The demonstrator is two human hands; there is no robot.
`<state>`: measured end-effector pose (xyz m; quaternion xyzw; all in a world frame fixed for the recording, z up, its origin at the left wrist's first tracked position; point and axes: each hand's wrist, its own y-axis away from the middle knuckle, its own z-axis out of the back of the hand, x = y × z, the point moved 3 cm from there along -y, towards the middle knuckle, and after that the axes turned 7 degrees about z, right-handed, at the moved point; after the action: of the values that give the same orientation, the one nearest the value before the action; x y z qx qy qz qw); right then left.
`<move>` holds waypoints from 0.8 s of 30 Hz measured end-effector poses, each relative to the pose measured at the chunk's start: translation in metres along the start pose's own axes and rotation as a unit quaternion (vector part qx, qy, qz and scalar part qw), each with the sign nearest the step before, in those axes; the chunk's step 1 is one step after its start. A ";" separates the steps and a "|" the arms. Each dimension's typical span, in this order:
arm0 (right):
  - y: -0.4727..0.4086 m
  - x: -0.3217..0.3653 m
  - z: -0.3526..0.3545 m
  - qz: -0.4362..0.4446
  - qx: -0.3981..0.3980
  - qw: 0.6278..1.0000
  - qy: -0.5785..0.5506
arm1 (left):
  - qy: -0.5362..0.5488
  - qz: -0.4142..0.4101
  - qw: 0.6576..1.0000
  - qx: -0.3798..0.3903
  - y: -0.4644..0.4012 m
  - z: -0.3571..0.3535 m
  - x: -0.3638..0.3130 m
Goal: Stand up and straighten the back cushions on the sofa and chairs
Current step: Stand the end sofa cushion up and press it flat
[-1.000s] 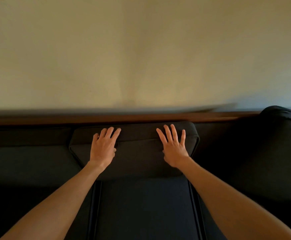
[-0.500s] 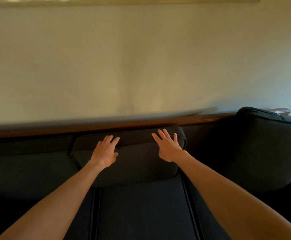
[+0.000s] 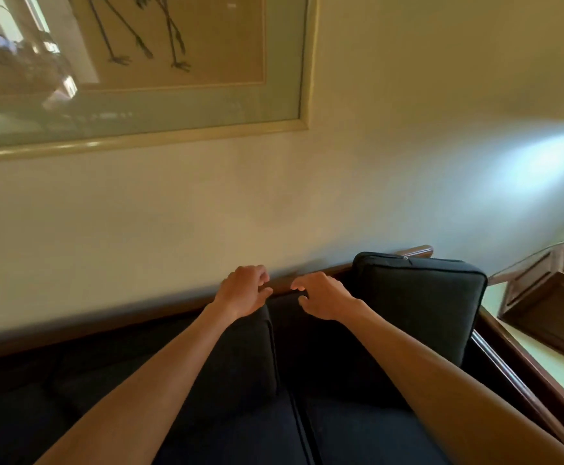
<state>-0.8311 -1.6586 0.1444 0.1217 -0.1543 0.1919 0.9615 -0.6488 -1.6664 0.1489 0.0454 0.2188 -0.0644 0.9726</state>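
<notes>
Now, left hand (image 3: 244, 290): fingers loosely curled, holding nothing.
Right hand (image 3: 324, 297): likewise, empty.
Next: grip upright cushion (image 3: 418, 303) right of both hands, square it.

One sofa (image 3: 113, 391) fills the lower part of the view, with one wooden rail (image 3: 140, 318) along its back. Two dark back cushions can be counted: one (image 3: 240, 360) standing at the middle and one (image 3: 421, 307) upright at the right end. Two seat cushions show below them, a left one (image 3: 233, 437) and a right one (image 3: 367, 437). Two hands are in view, the left hand (image 3: 242, 290) and the right hand (image 3: 322, 295). One framed picture (image 3: 140, 72) hangs on the wall. One desk (image 3: 559, 370) stands at the right, carrying one dark wooden box (image 3: 549, 307).
</notes>
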 end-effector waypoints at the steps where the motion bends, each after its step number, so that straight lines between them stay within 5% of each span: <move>1: 0.006 -0.021 0.011 -0.002 -0.007 1.000 -0.001 | -0.001 -0.006 1.000 0.001 -0.010 -0.006 -0.020; 14: 0.076 -0.405 0.043 -0.110 -0.076 0.990 0.040 | -0.022 -0.015 0.999 0.044 -0.152 -0.210 -0.267; 24: 0.098 -0.519 0.019 -0.149 -0.025 0.988 0.044 | -0.144 -0.022 0.980 0.132 -0.200 -0.289 -0.324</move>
<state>-1.3320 -1.7480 0.0006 0.1106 -0.0970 0.0476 0.9880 -1.0897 -1.7956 0.0166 0.1589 0.0670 -0.1203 0.9777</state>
